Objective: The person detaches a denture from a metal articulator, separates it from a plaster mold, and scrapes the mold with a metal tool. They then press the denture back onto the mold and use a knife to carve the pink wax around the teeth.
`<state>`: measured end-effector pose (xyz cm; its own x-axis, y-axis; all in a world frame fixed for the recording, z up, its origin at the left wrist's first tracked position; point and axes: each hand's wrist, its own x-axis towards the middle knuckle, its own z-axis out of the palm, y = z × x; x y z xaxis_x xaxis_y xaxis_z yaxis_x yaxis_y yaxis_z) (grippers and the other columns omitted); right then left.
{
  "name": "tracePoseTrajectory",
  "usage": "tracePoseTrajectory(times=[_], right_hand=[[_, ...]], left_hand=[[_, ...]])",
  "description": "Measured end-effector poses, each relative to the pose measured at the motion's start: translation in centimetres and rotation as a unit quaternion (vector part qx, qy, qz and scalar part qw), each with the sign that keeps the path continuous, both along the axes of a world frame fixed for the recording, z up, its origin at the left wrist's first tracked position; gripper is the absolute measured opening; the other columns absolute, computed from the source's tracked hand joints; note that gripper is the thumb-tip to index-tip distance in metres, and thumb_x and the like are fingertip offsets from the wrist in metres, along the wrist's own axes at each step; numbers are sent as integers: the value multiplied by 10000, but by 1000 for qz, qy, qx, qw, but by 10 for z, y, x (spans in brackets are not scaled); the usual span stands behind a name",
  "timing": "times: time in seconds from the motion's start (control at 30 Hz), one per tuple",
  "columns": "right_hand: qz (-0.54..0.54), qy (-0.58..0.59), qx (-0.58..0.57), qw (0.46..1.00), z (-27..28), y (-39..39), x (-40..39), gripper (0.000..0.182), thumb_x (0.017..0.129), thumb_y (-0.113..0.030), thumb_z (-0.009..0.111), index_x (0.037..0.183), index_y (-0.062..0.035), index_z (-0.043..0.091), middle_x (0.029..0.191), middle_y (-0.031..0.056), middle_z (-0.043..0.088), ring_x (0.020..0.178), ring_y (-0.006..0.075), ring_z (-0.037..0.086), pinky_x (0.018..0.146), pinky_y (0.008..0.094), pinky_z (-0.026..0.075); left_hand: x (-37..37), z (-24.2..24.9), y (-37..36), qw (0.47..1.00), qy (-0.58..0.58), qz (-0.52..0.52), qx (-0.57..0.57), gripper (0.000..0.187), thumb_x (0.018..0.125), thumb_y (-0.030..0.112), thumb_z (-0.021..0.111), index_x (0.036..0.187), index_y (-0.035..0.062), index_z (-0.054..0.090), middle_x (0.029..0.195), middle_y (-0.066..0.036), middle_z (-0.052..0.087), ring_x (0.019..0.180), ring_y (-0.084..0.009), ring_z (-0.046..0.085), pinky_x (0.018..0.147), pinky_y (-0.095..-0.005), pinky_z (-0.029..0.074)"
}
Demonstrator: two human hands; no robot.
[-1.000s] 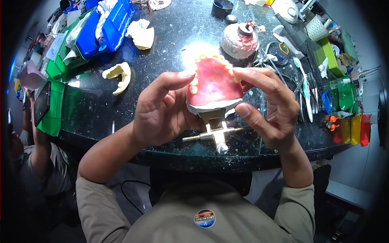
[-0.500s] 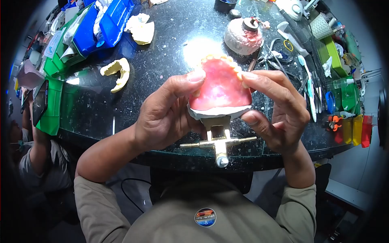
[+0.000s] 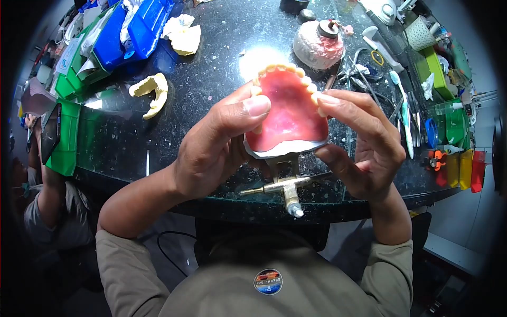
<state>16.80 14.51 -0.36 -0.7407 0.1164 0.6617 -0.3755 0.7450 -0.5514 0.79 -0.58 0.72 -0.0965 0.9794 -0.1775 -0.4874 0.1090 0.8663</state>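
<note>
A pink denture base with cream teeth [image 3: 290,113] is at the centre of the view, raised over the near part of the dark bench [image 3: 211,79], its arch of teeth toward 12 o'clock. It sits on a white plaster cast [image 3: 285,149], from which a brass-coloured articulator frame [image 3: 288,186] reaches out toward 6 o'clock.

The left hand [image 3: 214,140] grips from the 8 o'clock side, half curled, thumb pressed over the edge teeth and the pink surface, the other fingers mostly hidden behind. The right hand [image 3: 367,142] holds the 3 to 4 o'clock side in a wide C, index fingertip on the teeth and thumb at the corner of the cast.

A round pot smeared with pink [image 3: 318,46] stands near, at 1 o'clock. A yellowish horseshoe-shaped model [image 3: 152,95] lies at 9 o'clock, a pale broken plaster piece [image 3: 183,36] at 10, with blue bins [image 3: 150,29] beyond. At 3 o'clock lie a toothbrush [image 3: 405,119] and slim metal tools [image 3: 414,127]. Another person's arm [image 3: 51,193] shows at 8 o'clock, beside a green bin [image 3: 68,142].
</note>
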Motion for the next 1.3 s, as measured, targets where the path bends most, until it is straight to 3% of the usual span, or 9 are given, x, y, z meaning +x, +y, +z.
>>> tracePoseTrajectory(times=[0.2, 0.3, 0.43, 0.53, 0.77, 0.87, 0.97, 1.2, 1.3], right_hand=[[3, 2, -4, 1000, -1, -1, 0, 456, 817, -189, 711, 1148, 80, 552, 1073, 254, 594, 967, 282, 602, 824, 364, 494], [-2, -3, 1, 1000, -1, 0, 0, 469, 815, -202, 715, 1145, 89, 553, 1056, 244, 605, 953, 271, 606, 816, 355, 497], [-28, 11, -20, 999, -4, -1, -3, 437, 771, -188, 743, 1106, 55, 600, 988, 187, 653, 903, 260, 643, 764, 343, 527], [-40, 21, -34, 998, -5, -2, -4, 415, 749, -171, 755, 1082, 38, 623, 956, 165, 672, 875, 257, 662, 741, 335, 540], [-39, 15, -31, 999, -5, -1, -4, 418, 740, -163, 760, 1077, 43, 622, 952, 172, 669, 869, 255, 667, 736, 328, 542], [-24, -27, -20, 999, -5, 0, 0, 491, 809, -229, 714, 1133, 106, 561, 1036, 223, 629, 922, 258, 618, 801, 347, 505], [-41, 8, -29, 999, -5, -2, -4, 425, 735, -158, 763, 1082, 42, 619, 966, 172, 669, 876, 254, 666, 738, 330, 545], [-35, 7, -16, 999, -3, -3, -3, 445, 721, -167, 778, 1083, 38, 618, 974, 162, 673, 868, 253, 663, 722, 331, 546], [-35, 8, -15, 999, -4, -3, -3, 448, 713, -169, 787, 1077, 36, 623, 966, 156, 675, 855, 249, 662, 711, 329, 544]], left_hand=[[2, 2, 2, 998, 41, 21, 35, 668, 898, 470, 384, 1342, -27, 345, 1158, -194, 584, 1018, -234, 625, 813, -344, 537], [-2, -1, 0, 1000, 12, -2, 8, 656, 906, 457, 387, 1340, -33, 338, 1166, -198, 580, 986, -241, 640, 801, -348, 550], [-8, -18, 1, 993, -111, -27, 15, 600, 931, 420, 379, 1336, -21, 337, 1141, -197, 588, 922, -253, 666, 771, -334, 582], [-7, -15, 1, 992, -128, -14, 12, 569, 955, 439, 372, 1313, -2, 390, 1085, -143, 617, 931, -191, 654, 668, -296, 580], [-5, -15, 0, 997, -75, 4, 8, 594, 950, 471, 357, 1297, -9, 414, 1051, -135, 634, 907, -166, 656, 647, -268, 574], [-5, -18, 0, 999, -42, -5, 24, 600, 948, 479, 352, 1292, -8, 422, 1051, -134, 635, 898, -158, 655, 641, -262, 572], [-4, -21, -1, 999, -18, -8, 39, 606, 946, 487, 347, 1287, -7, 430, 1051, -134, 636, 889, -149, 654, 635, -256, 569], [-5, -18, 1, 996, -90, -18, -10, 572, 967, 462, 317, 1322, 19, 388, 1098, -150, 611, 921, -156, 644, 644, -256, 566], [1, -24, -3, 998, -43, 29, -28, 516, 994, 403, 284, 1355, 35, 320, 1145, -171, 585, 932, -189, 641, 649, -275, 566]])
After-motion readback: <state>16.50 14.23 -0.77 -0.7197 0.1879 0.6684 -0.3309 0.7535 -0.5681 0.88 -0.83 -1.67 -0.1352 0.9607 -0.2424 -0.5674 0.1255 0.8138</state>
